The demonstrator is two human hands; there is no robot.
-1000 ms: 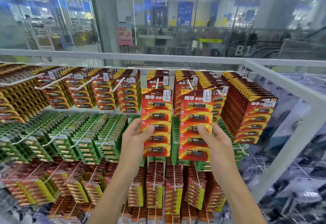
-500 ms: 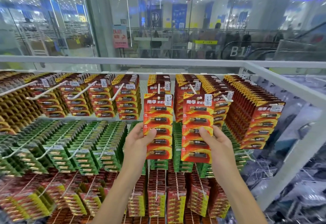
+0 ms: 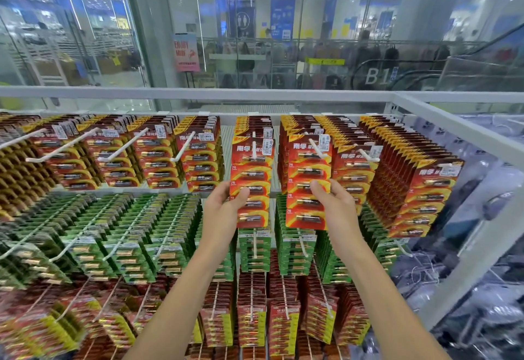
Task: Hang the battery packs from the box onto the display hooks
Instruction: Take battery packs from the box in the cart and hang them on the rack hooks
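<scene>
- On the top row of the display rack (image 3: 198,94), centre: left pack (image 3: 251,172) and right pack (image 3: 307,172), red cards, each seemingly threaded on a white hook, the left hook (image 3: 254,148) and the right hook (image 3: 317,148). Hook tips show in front of the cards.
- Left hand (image 3: 224,206) pinches the left pack low down, thumb on its face. Right hand (image 3: 337,206) pinches the right pack likewise.
- Step, as I read it: seating both packs.
- Next move: slide each pack back along its hook, level, then release.
</scene>
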